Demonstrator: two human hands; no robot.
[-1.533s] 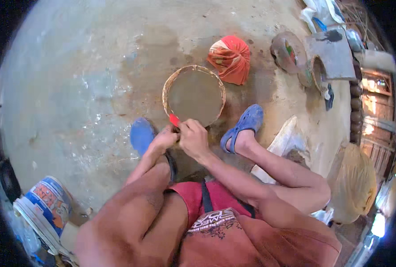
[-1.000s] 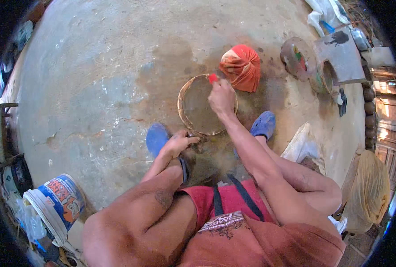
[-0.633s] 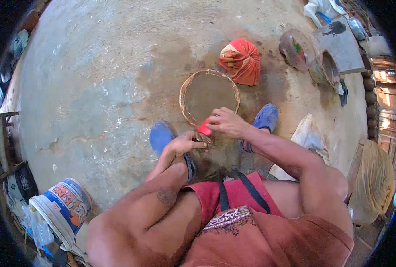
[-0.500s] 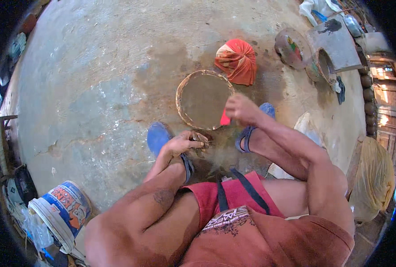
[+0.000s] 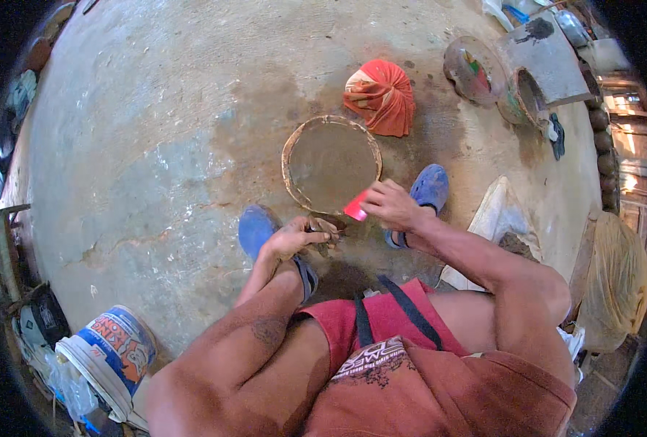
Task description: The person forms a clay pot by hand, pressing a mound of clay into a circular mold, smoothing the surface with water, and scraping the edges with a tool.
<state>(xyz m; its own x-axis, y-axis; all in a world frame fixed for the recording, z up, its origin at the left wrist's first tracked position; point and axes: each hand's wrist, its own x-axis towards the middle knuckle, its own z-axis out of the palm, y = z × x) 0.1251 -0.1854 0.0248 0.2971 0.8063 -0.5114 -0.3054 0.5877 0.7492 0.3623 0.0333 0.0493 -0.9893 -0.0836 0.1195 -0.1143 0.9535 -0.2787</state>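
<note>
My right hand (image 5: 391, 205) is closed on a flat red piece (image 5: 355, 207), perhaps plastic, by the near right rim of a round vessel (image 5: 287, 169). Inside that pale, worn rim lies a smooth grey-brown surface. Just below the rim, my left hand (image 5: 303, 236) has its fingers curled, with the thumb pointing right. Something dark and muddy shows at its fingertips, too small to make out. Behind the vessel, on the right, a bundle of red-orange cloth (image 5: 383, 98) is gathered to a twist on top.
Blue clogs (image 5: 431, 186) are on my feet, either side of the vessel. A white bucket (image 5: 112, 349) stands at lower left. At far right are a grey slab (image 5: 545, 65), a round container (image 5: 521, 98) and a yellowish sack (image 5: 614, 284). A whitish sack (image 5: 499, 211) lies nearer.
My right hand has moved down and slightly left with the red piece, from over the rim toward my left hand. My left hand has hardly moved.
</note>
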